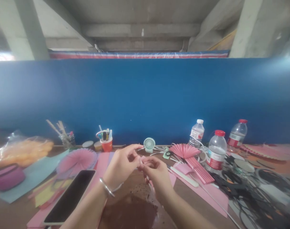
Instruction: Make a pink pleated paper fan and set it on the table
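Observation:
My left hand (122,165), with a silver bangle at the wrist, and my right hand (156,175) meet over the middle of the table. Both are closed in a pinch on a small pale strip (140,161) held between their fingertips; what it is I cannot make out. Under my right hand lies pink paper (173,179). A dark phone (70,195) lies face up to the left of my left forearm. A round pink pleated paper fan (76,159) lies beyond the phone.
A blue partition (145,98) stands behind the table. Along it: a jar of sticks (63,136), a red pen cup (106,143), a small mint fan (149,143), three water bottles (216,152). Folded pink fans (185,151) and black cables (250,190) lie at right, a plastic bag (18,149) at left.

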Action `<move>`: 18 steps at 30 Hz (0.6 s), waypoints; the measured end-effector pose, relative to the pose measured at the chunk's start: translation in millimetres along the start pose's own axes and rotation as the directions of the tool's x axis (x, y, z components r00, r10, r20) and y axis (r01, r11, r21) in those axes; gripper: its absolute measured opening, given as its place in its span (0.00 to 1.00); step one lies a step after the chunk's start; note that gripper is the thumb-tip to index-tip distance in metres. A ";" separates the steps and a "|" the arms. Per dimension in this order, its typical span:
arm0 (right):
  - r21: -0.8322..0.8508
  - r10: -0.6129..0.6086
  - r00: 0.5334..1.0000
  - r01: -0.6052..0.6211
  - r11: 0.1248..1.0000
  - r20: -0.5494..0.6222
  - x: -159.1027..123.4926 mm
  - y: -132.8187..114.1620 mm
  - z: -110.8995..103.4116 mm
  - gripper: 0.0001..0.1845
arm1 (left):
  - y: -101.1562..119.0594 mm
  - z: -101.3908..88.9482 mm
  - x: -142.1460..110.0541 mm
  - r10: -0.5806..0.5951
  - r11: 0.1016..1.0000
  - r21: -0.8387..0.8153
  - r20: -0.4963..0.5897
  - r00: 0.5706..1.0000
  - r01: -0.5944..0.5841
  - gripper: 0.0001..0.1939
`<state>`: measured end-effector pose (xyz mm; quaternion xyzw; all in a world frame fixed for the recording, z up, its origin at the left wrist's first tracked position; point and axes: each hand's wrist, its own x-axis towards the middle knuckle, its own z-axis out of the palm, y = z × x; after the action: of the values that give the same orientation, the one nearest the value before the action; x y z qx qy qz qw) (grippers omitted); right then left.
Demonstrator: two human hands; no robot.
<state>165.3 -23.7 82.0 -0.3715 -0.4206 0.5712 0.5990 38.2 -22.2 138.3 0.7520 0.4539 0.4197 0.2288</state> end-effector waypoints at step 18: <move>-0.023 -0.004 1.000 0.004 1.000 0.020 -11.5 -13.0 4.0 0.17 | 2.0 -11.6 3.0 -0.092 0.967 -0.231 0.090 0.992 0.110 0.19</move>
<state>166.5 -36.2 94.6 -0.3718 -0.4339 0.5688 0.5916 30.2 -21.0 147.3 0.7113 0.4292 0.4286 0.3552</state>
